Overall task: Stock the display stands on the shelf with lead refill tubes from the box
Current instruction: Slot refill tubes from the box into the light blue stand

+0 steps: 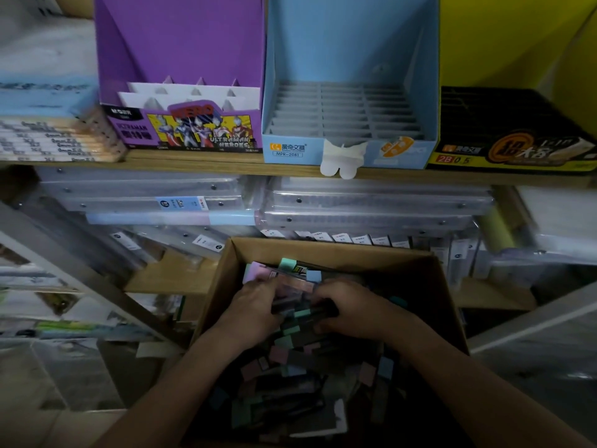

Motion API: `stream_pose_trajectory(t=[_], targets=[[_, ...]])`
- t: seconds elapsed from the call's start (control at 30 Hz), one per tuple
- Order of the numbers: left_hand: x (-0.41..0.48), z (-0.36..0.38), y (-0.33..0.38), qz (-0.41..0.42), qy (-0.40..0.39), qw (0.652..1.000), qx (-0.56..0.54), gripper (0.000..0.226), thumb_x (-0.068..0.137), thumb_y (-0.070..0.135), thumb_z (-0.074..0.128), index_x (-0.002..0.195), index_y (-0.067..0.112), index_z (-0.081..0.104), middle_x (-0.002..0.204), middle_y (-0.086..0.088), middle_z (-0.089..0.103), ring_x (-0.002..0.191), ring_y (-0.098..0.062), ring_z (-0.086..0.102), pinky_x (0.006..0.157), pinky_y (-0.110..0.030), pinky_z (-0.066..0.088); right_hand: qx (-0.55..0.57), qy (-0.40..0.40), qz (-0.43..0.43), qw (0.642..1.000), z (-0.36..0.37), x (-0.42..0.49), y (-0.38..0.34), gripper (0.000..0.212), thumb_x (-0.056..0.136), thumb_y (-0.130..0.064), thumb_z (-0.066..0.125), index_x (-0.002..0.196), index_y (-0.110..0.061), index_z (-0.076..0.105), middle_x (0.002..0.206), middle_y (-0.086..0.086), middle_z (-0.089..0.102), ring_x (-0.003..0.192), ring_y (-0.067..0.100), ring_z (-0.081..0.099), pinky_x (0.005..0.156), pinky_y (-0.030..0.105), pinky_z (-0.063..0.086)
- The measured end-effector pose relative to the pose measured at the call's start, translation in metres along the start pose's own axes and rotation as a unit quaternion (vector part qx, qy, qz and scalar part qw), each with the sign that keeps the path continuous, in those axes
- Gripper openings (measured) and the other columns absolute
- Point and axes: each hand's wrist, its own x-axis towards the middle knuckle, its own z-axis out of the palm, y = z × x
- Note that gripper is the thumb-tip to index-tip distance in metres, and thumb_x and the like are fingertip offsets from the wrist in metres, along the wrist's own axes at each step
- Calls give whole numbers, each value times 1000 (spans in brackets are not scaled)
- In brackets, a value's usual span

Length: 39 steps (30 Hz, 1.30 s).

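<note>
A brown cardboard box (429, 286) sits below the shelf, filled with several dark lead refill tubes (310, 376) with pastel caps. Both my hands are down inside it. My left hand (255, 310) and my right hand (347, 313) together grip a bundle of tubes (290, 282) at the box's far end, fingers curled round it. On the wooden shelf (200, 161) above stand a purple display stand (181, 53) with white dividers, a light blue display stand (350, 59) with grey slotted rows holding no tubes, and a black and yellow stand (513, 137).
Stacked flat packs (58, 137) lie at the shelf's left end. Clear plastic cases (371, 202) fill the space under the shelf, behind the box. A white paper tab (342, 160) hangs off the blue stand's front. Metal rack struts (80, 253) run at the left.
</note>
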Motion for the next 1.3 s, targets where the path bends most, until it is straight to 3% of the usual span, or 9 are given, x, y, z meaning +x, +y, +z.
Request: stream_pose_trajectory(t=[0.2, 0.33, 0.43, 0.5, 0.67, 0.87, 1.03, 1.17, 1.3], targets=[[-3, -7, -2, 10, -15, 1000, 4, 47, 85, 23, 69, 128, 40, 65, 124, 7, 69, 116, -12, 62, 86, -16, 45, -41, -8, -13, 999, 2, -1, -2, 33, 87, -38, 70, 115, -21, 64, 118, 0, 60, 114, 18, 52, 97, 38, 45], [-3, -9, -4, -6, -13, 1000, 26, 41, 85, 31, 68, 125, 36, 63, 117, 3, 68, 111, -18, 62, 76, -20, 39, -52, 4, -8, 999, 1, -6, -1, 48, 93, -37, 64, 138, -28, 51, 135, -1, 55, 128, 17, 45, 108, 37, 38], [-3, -12, -4, -4, 8, 1000, 8, 23, 87, 34, 68, 109, 34, 61, 102, 6, 64, 104, -20, 61, 72, -20, 37, -33, -3, 25, 999, -5, -12, 5, 44, 95, -39, 61, 136, -25, 52, 137, 0, 54, 130, 17, 46, 109, 37, 39], [-3, -16, -4, 6, 15, 1000, -10, 20, 87, 33, 69, 100, 39, 55, 92, 10, 58, 96, -19, 60, 68, -19, 38, -7, -11, 37, 999, -9, -16, 9, 36, 95, -40, 61, 126, -23, 57, 132, -1, 57, 124, 16, 51, 105, 37, 42], [-3, -20, -4, 22, 26, 998, -52, 29, 90, 27, 67, 119, 27, 63, 109, 0, 63, 98, -21, 64, 82, -34, 53, 109, 25, 57, 992, -18, -27, 14, 15, 93, -39, 64, 99, -26, 61, 97, -8, 65, 90, 5, 62, 85, 36, 53], [-8, -10, -5, 12, 13, 997, -74, 38, 94, 30, 69, 130, 32, 58, 110, 4, 64, 104, -19, 63, 79, -27, 46, 170, 34, 93, 981, -17, -36, 15, 20, 82, -35, 77, 95, -28, 63, 93, -5, 70, 84, 6, 67, 77, 34, 57], [-12, 1, -3, -10, 1, 998, -59, 48, 88, 35, 73, 134, 36, 56, 124, -2, 65, 113, -22, 63, 90, -30, 51, 182, 42, 129, 974, -10, -39, 12, 28, 74, -45, 77, 88, -24, 66, 84, -3, 70, 72, 4, 65, 66, 31, 54], [-12, 8, -2, 1, 2, 996, -87, 43, 89, 36, 73, 130, 35, 59, 121, 0, 67, 112, -17, 64, 87, -29, 51, 266, 56, 148, 951, -5, -42, 11, 16, 83, -27, 79, 90, -15, 71, 88, 7, 74, 75, 9, 68, 69, 32, 54], [-13, 10, 0, 23, 15, 990, -141, 32, 90, 32, 73, 120, 36, 63, 85, 21, 63, 85, 16, 60, 65, -4, 41, 462, 72, 183, 865, 0, -50, 5, 9, 88, -14, 75, 96, -12, 72, 91, 19, 75, 74, 30, 74, 58, 33, 58]])
